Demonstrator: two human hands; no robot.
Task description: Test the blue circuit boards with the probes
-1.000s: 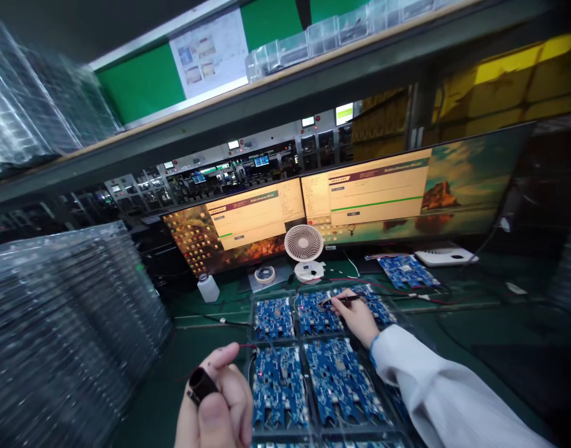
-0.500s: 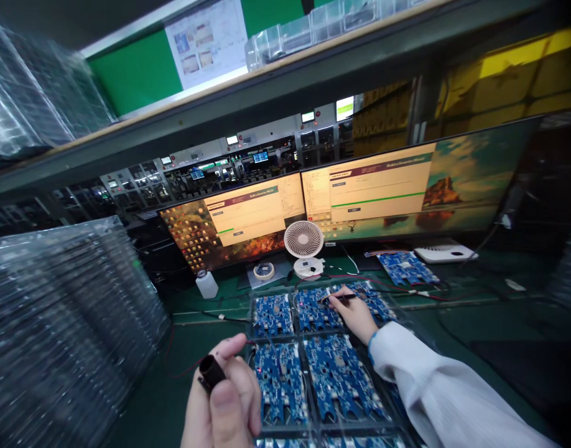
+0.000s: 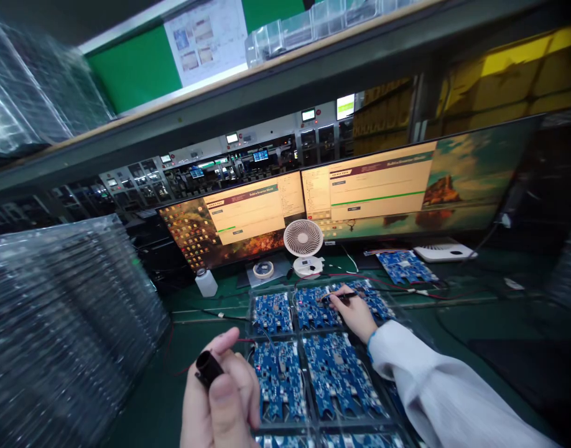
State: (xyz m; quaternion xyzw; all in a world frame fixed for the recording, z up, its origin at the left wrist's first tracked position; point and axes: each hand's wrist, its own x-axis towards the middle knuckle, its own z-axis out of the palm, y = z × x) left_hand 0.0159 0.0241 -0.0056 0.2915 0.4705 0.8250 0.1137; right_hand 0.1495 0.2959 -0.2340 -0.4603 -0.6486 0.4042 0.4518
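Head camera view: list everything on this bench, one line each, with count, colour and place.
circuit boards: several, blue, in clear trays at centre.
loose board: one, blue, right of the fan.
fan: one, white, in front of the monitors.
monitors: two, side by side at the back.
bottle: one, white, left of the fan.
tape roll: one, pale, beside the fan.
tray stack: clear, far left.
left hand: grip on a black probe, near the bottom edge.
right hand: white sleeve, grip on a black pen over the far boards.
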